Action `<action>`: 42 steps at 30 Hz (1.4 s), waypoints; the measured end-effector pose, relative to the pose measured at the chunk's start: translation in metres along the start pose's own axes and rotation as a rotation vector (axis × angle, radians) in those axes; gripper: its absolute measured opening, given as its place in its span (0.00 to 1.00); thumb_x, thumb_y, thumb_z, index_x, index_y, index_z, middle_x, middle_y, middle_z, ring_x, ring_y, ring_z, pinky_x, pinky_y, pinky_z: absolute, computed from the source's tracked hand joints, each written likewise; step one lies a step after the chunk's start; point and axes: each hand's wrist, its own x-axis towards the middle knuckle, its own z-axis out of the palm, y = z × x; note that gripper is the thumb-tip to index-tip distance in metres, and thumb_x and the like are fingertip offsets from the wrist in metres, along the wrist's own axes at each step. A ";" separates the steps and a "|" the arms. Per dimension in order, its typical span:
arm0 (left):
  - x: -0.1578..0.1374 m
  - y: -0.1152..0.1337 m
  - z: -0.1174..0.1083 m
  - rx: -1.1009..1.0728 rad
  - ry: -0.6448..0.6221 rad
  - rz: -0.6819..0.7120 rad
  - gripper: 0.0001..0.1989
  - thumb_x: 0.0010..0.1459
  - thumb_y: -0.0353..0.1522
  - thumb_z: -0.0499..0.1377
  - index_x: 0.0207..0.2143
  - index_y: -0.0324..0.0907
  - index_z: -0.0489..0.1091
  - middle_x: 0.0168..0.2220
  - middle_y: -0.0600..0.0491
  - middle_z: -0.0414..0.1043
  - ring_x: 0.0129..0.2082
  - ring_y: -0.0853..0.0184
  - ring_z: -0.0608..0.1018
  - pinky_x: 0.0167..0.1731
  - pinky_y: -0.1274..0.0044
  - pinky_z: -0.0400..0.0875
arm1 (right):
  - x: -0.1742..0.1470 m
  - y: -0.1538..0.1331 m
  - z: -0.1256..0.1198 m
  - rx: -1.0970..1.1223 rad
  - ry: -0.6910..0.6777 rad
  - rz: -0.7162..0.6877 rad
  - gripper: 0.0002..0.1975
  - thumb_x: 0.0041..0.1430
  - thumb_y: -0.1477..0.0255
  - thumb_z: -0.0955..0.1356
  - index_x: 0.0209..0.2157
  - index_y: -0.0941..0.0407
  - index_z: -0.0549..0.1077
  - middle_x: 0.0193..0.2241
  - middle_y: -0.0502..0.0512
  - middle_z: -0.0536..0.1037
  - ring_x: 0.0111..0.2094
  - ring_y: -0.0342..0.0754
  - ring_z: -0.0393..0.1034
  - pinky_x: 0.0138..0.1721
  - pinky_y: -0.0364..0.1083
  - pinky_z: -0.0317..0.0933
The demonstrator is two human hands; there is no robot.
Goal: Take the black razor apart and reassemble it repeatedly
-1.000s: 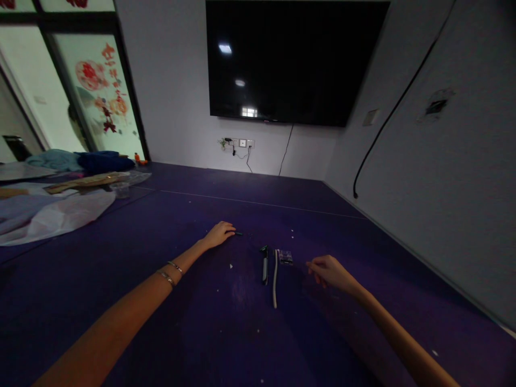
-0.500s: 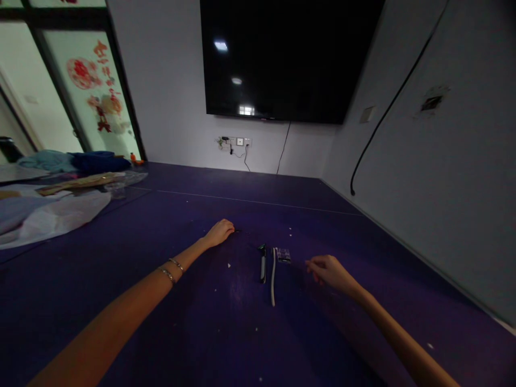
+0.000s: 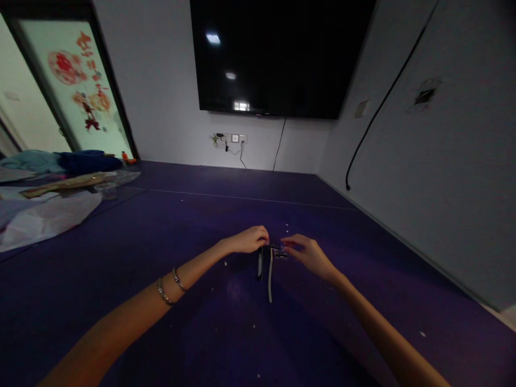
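Note:
My left hand (image 3: 252, 239) is closed, its fingertips pinching a thin dark item (image 3: 274, 246) too small to name. Opposite it, the fingers of my right hand (image 3: 304, 251) are drawn together at the item's other end; what they grip is hard to make out. Below the left fingertips lies a razor (image 3: 260, 264) with a black and grey handle, its head hidden by the hand. A white toothbrush (image 3: 270, 279) lies beside it, roughly parallel. Just under the right fingertips is a small flat packet (image 3: 281, 255) with dark and pale print, partly covered.
The hands work over a wide purple surface (image 3: 193, 322) dotted with white scraps. White plastic sheeting (image 3: 56, 220) and folded cloths (image 3: 86, 161) lie at the far left. A television (image 3: 278, 59) hangs on the wall behind, and a black cable (image 3: 379, 110) runs down the right wall.
My left hand has moved right with the thin item, to above the razor. My right hand has moved left and slightly up to meet it over the packet. The view has shifted slightly.

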 end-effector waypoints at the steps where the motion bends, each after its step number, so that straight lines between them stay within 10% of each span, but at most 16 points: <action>1: 0.001 0.006 0.001 -0.003 0.002 0.012 0.09 0.52 0.22 0.51 0.29 0.38 0.71 0.34 0.49 0.70 0.37 0.67 0.71 0.41 0.76 0.64 | 0.000 -0.002 0.001 0.006 -0.016 0.000 0.11 0.53 0.68 0.66 0.37 0.55 0.76 0.34 0.55 0.77 0.36 0.47 0.70 0.39 0.45 0.63; 21: 0.016 0.001 0.047 0.102 0.025 -0.129 0.23 0.49 0.33 0.61 0.48 0.36 0.65 0.48 0.41 0.68 0.50 0.55 0.68 0.49 0.67 0.62 | 0.018 0.047 0.009 -0.021 -0.058 0.266 0.12 0.51 0.72 0.65 0.34 0.62 0.77 0.29 0.55 0.78 0.22 0.42 0.68 0.23 0.40 0.62; 42: 0.022 -0.003 0.066 0.197 -0.039 -0.139 0.18 0.53 0.33 0.57 0.47 0.40 0.64 0.49 0.46 0.68 0.55 0.60 0.65 0.57 0.64 0.50 | 0.021 0.069 0.024 -0.202 -0.104 0.029 0.13 0.52 0.76 0.62 0.33 0.57 0.78 0.32 0.57 0.79 0.33 0.48 0.72 0.36 0.44 0.62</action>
